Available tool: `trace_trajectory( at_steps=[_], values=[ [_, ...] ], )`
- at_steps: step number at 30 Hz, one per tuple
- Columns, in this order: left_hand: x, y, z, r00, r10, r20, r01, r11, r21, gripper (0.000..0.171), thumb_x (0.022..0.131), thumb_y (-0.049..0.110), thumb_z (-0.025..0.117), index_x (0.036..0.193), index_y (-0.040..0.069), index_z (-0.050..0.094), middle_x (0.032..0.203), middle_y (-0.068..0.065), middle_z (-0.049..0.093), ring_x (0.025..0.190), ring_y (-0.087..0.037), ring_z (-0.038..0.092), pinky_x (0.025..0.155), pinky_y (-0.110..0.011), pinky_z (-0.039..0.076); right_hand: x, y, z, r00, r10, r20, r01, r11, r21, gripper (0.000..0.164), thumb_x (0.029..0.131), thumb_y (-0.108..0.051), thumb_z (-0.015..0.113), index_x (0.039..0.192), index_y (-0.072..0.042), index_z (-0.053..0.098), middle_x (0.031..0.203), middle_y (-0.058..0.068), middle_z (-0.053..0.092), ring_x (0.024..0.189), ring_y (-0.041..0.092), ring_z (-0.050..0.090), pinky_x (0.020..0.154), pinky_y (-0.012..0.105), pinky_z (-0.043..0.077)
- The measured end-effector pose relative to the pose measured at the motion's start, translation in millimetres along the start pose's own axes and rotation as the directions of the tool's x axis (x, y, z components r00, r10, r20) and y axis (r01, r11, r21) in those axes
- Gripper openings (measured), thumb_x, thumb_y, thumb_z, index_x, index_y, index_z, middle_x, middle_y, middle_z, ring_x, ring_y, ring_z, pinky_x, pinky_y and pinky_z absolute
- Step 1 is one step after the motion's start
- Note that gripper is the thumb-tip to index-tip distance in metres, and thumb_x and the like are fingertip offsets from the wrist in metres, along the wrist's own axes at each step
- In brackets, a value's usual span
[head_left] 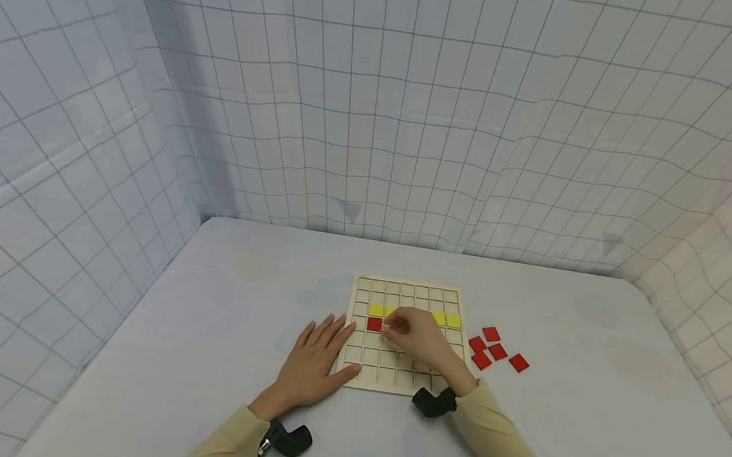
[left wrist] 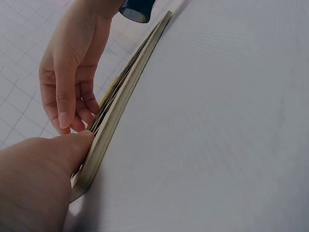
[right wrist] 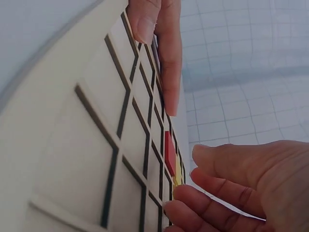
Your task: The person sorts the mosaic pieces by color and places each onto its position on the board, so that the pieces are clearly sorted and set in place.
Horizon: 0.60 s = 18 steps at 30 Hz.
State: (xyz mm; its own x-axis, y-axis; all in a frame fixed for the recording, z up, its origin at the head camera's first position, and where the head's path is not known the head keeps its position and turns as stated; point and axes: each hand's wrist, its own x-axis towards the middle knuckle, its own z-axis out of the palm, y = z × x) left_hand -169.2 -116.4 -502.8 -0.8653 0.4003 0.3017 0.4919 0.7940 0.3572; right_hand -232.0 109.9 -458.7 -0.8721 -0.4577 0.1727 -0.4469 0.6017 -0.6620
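Observation:
A cream grid board (head_left: 394, 388) lies on the table, with yellow tiles (head_left: 454, 321) in one row and a red tile (head_left: 374, 324) in the row below. My left hand (head_left: 313, 369) lies spread at the board's left edge. In the left wrist view its thumb (left wrist: 72, 145) touches the board's rim. My right hand (head_left: 418, 336) is over the board, just right of the red tile, and covers part of the yellow row. In the right wrist view its thumb (right wrist: 217, 158) and bent fingers are apart, and no tile shows between them.
Several loose red tiles (head_left: 497, 352) lie on the table right of the board. White curtains with a grid pattern (head_left: 415, 117) stand behind and at both sides of the table (head_left: 237, 282). Each wrist wears a black camera (head_left: 291, 440).

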Motion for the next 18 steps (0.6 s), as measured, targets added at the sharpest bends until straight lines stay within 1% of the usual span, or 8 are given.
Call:
trace_trajectory(
  at_steps=[3, 8, 11, 13, 18],
  values=[
    [-0.1, 0.9, -0.5, 1.000, -0.008, 0.006, 0.008, 1.000, 0.002, 0.071, 0.092, 0.053, 0.051, 0.147, 0.010, 0.037, 0.150, -0.011, 0.032, 0.140, -0.030, 0.022, 0.111, -0.051, 0.012, -4.9, 4.1, -7.5, 1.000, -0.003, -0.008, 0.003, 1.000, -0.005, 0.008, 0.087, -0.017, 0.070, 0.092, -0.010, 0.070, 0.080, -0.007, 0.062, 0.072, 0.009, 0.056, 0.066, 0.028, 0.048],
    [0.2, 1.4, 0.4, 1.000, -0.012, 0.018, 0.011, 1.000, 0.003, 0.072, 0.092, 0.054, 0.050, 0.148, 0.011, 0.036, 0.151, -0.011, 0.031, 0.140, -0.029, 0.020, 0.111, -0.050, 0.011, -14.8, 19.1, -23.1, 0.998, -0.003, -0.066, 0.000, 0.999, -0.042, 0.008, 0.087, -0.017, 0.071, 0.092, -0.011, 0.071, 0.081, -0.007, 0.063, 0.071, 0.009, 0.057, 0.063, 0.028, 0.048],
    [0.0, 0.7, 1.0, 1.000, -0.010, 0.018, 0.010, 1.000, 0.011, 0.072, 0.092, 0.054, 0.050, 0.148, 0.011, 0.036, 0.151, -0.011, 0.031, 0.140, -0.029, 0.020, 0.111, -0.050, 0.011, -21.2, 29.9, -33.9, 0.994, 0.032, -0.108, -0.040, 0.997, -0.073, 0.011, 0.087, -0.019, 0.071, 0.094, -0.010, 0.071, 0.083, -0.005, 0.065, 0.073, 0.011, 0.058, 0.064, 0.029, 0.049],
    [-0.1, 0.1, 1.1, 1.000, -0.011, 0.016, 0.011, 1.000, 0.017, 0.072, 0.092, 0.054, 0.050, 0.148, 0.011, 0.035, 0.151, -0.010, 0.031, 0.140, -0.028, 0.020, 0.111, -0.050, 0.011, -25.7, 36.1, -42.2, 0.990, 0.070, -0.126, -0.080, 0.994, -0.075, 0.013, 0.087, -0.020, 0.071, 0.095, -0.010, 0.071, 0.085, -0.004, 0.065, 0.075, 0.013, 0.059, 0.065, 0.031, 0.048],
    [-0.1, -1.5, 2.5, 1.000, -0.014, 0.016, 0.014, 1.000, 0.021, 0.072, 0.092, 0.054, 0.051, 0.148, 0.012, 0.035, 0.151, -0.009, 0.030, 0.141, -0.028, 0.019, 0.111, -0.049, 0.010, -36.2, 53.5, -62.7, 0.978, 0.139, -0.158, -0.157, 0.982, -0.104, 0.017, 0.088, -0.020, 0.069, 0.098, -0.007, 0.070, 0.088, 0.001, 0.067, 0.079, 0.019, 0.061, 0.064, 0.034, 0.049]
  ],
)
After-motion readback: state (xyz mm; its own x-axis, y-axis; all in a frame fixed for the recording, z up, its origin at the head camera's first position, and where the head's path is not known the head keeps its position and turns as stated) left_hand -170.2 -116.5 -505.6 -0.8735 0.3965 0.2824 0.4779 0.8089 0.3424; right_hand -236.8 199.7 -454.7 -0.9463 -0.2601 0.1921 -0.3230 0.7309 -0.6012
